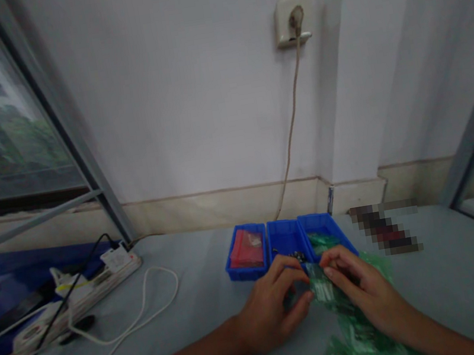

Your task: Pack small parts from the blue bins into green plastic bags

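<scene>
My right hand pinches the top of a small clear green plastic bag between thumb and fingers. Light slender pieces show inside the bag, too blurred to name. My left hand is at the bag's left edge, its fingers curved and apart from the thumb; whether the fingertips touch the bag is hard to see. More green plastic bags lie beneath and in front of my right hand. Just beyond my hands stand three blue bins: one with red plastic bags, one with small dark metal parts, one with green bags.
On the left of the grey tabletop lie a white power strip and a looped white cable. A cord hangs from a wall socket. A pixelated object lies at the back right. Metal frame posts stand either side.
</scene>
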{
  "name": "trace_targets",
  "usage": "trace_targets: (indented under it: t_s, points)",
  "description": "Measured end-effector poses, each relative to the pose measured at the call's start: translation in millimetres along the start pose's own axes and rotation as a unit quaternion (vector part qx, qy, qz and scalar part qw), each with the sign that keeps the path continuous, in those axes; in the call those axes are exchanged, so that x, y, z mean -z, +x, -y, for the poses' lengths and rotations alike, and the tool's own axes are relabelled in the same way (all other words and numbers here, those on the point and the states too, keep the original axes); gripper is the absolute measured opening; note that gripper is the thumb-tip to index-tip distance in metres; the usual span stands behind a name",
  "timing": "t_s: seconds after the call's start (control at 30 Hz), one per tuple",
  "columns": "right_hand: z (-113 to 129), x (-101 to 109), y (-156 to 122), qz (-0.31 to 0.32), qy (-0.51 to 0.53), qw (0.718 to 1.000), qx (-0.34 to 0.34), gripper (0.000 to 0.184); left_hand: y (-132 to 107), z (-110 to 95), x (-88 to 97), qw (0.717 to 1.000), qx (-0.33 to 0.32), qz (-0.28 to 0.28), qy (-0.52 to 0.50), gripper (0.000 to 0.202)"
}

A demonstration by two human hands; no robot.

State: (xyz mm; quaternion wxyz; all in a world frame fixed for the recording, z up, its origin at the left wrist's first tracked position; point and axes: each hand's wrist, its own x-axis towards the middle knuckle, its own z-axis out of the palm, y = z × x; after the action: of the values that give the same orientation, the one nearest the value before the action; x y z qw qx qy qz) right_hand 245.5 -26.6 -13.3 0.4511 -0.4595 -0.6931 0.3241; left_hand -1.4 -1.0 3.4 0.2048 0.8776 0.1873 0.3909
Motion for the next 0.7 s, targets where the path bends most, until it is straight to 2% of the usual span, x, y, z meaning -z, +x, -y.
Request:
trace_targets:
  t_s: [0.17, 0.4, 0.57, 0.7]
  points:
    - [-0.1, -0.8, 1.1, -0.002, -0.001, 1.000, -0.003, 0.026, -0.5, 1.7, -0.7, 1.000, 0.006, 0.014, -0.003, 0.023]
    - [4.4, -2.3, 1.3, -0.044, 0.013, 0.999, 0.014, 0.022, -1.0, 3.1, -0.2, 1.000, 0.013, 0.018, -0.003, 0.022]
    - [4.9, -2.8, 1.8, -0.042, 0.017, 0.999, 0.006, 0.022, -1.2, 3.4, -0.4, 0.999, -0.009, 0.004, 0.043, 0.018]
    - [8.1, -2.4, 2.0, -0.038, 0.011, 0.999, 0.006, 0.023, -2.7, 3.6, -0.3, 0.997, -0.025, 0.016, 0.077, 0.016]
